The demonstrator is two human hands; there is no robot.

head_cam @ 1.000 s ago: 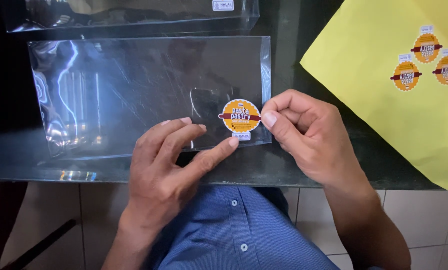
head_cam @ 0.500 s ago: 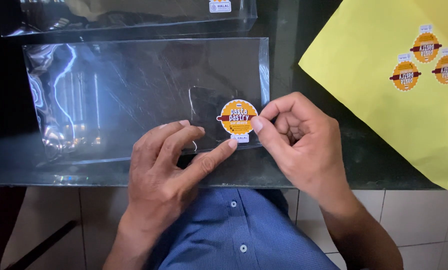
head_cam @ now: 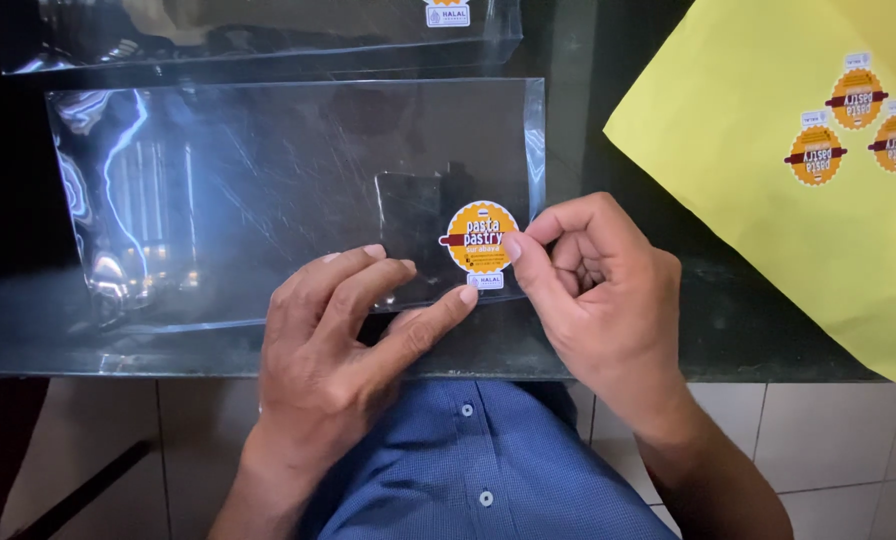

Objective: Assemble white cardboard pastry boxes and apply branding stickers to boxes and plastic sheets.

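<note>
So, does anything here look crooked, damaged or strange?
Nothing stands out. The round sticker sits level near the clear bag's corner, under the right hand and left hand. The bag has only light wrinkles.

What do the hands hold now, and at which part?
The right hand pinches the right edge of the round orange sticker on the clear plastic bag. The left hand presses the bag, its forefinger at the sticker's lower edge.

The round sticker [head_cam: 480, 237] is orange-yellow with a scalloped edge, a dark red band and a small white tab below. The bag [head_cam: 268, 190] is clear, glinting white. The backing sheet [head_cam: 728, 150] is plain yellow (three matching orange stickers [head_cam: 855, 125] on it). The counter [head_cam: 588, 340] is dark glass; the shirt [head_cam: 478, 460] blue, finely dotted.
</note>
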